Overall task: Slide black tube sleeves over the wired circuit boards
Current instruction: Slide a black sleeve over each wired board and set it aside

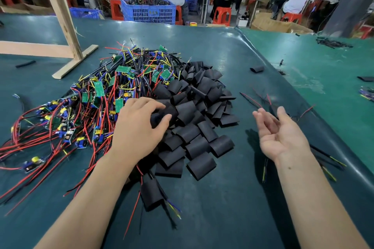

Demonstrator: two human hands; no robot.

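Two bare hands over the table [232,50], doing different things. Left hand [139,125] palm down at the seam between the two piles, thumb and forefinger curled round one black tube sleeve [162,115] and pinching it at the near edge of the sleeve pile [194,119]; the other fingers arch over the wires. Right hand [279,131] palm up, well apart from the pile on the right, fingers spread and loosely bent, holding nothing. Sleeve pile lies mid-table: flattened black tubes heaped and overlapping, spilling toward the near edge. Touching it on the left and behind, the tangle of wired circuit boards [97,95]: green boards, blue and yellow components, red, black and yellow leads trailing out left. One sleeved board [150,193] lies near the left forearm, wires coming out of both ends. Loose red and black wires [255,100] on the table beyond the right hand. Wooden frame [64,26] stands at far left. Beyond the table, a blue crate [149,11] of parts, red stools [222,15], and seated people at benches, backs turned.
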